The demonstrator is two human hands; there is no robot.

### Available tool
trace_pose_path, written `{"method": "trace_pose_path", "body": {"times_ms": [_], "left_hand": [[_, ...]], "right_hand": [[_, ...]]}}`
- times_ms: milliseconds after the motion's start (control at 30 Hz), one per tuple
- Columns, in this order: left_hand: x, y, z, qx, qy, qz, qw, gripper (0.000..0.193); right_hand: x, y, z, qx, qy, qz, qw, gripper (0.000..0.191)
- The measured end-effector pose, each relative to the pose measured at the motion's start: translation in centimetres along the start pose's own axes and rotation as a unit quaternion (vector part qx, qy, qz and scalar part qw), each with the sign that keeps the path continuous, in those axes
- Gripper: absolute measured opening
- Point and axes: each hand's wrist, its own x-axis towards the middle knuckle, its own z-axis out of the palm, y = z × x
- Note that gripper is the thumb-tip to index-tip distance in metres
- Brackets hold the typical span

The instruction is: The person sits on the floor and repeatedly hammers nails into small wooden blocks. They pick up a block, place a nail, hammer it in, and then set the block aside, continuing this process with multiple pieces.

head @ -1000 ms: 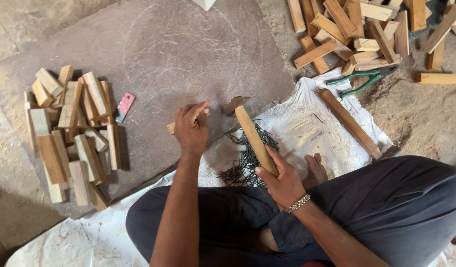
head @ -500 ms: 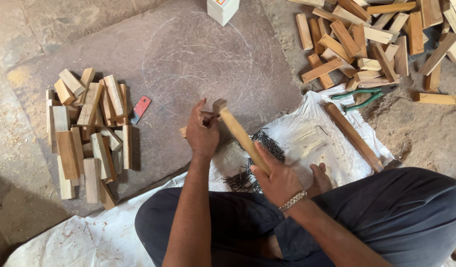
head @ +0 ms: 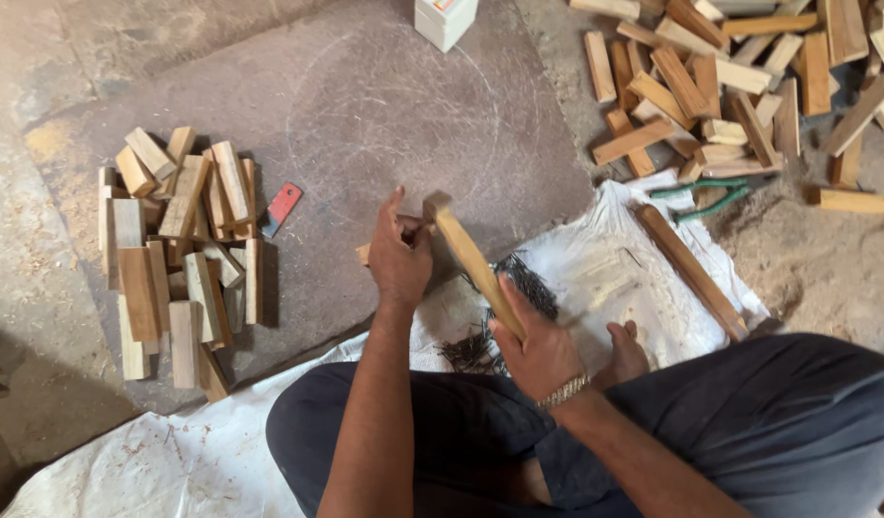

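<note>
Below, a grey stone slab (head: 365,105) is spread over the floor, with a heap of wood blocks (head: 178,254) at its left. Nearer, a hammer (head: 472,259) is gripped by the right hand (head: 536,350). A small wood piece (head: 365,254) is pinched on the slab by the left hand (head: 400,257).

The person sits cross-legged on a white woven sheet (head: 643,288) spread over the stone floor (head: 365,105). The left hand (head: 400,251) pins a small pale wooden block (head: 364,254) to the floor. The right hand (head: 536,347) grips the long wooden handle of a hammer (head: 471,259), its head beside the left hand's fingers (head: 394,203). A heap of dark nails (head: 518,288) lies between the hands.
</note>
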Motion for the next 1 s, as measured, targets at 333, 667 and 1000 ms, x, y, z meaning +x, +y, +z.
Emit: {"method": "trace_pose_path", "body": {"times_ms": [333,667,1000], "left_hand": [[0.3,0.0,-0.5,0.015,-0.017,-0.024,0.999,0.086],[0.4,-1.6,0.1,-0.027,-0.02,0.003,0.999,0.083],[0.1,1.5,-7.1,0.339,-0.063,-0.048,0.937,0.055]], "right_hand": [[-0.6,-0.6,-0.3,0.053,0.049,0.097,0.993,0.064],[-2.4,2.8,0.0,0.024,0.022,0.073,0.997,0.067],[-3.9,6.4,0.7,0.146,0.045,0.083,0.985,0.065]]}}
